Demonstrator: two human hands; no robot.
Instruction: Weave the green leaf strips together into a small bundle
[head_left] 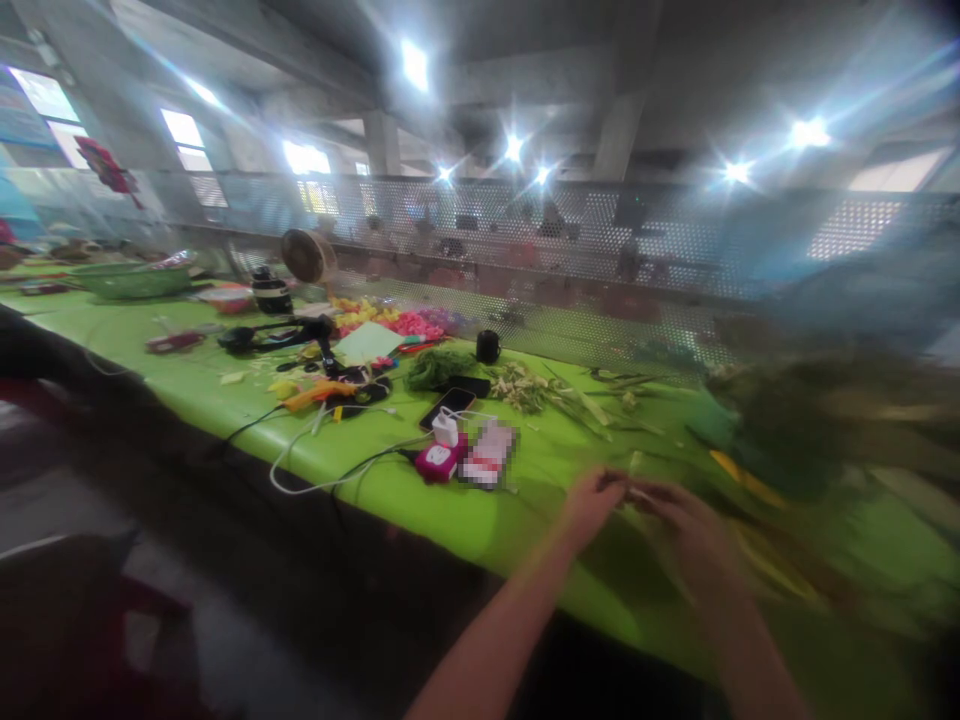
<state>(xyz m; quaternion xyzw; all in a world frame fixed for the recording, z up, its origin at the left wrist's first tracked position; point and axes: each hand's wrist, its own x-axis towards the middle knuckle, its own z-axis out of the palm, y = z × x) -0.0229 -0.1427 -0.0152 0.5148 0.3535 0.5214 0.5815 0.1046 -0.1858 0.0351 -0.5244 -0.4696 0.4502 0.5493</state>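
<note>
My left hand (596, 497) and my right hand (684, 517) meet over the right part of the green table, fingertips close together. Both are closed on a pale, thin strip (636, 464), whose upper end pokes up between them. Its lower part is smeared by blur, and its material is hard to make out. Left of my hands lie a phone with a blurred-out screen (489, 455) and a magenta power socket (441, 459) with a white charger (445, 428) plugged in. A yellow strip (746, 478) lies to the right of my hands.
Behind the phones are pale scraps (521, 386), a green fibre bundle (437, 368) and a black cup (488, 346). An orange-yellow tool (319, 394) with a cord lies farther left. White cables (307, 490) hang over the front edge. A perforated screen (577, 260) borders the back.
</note>
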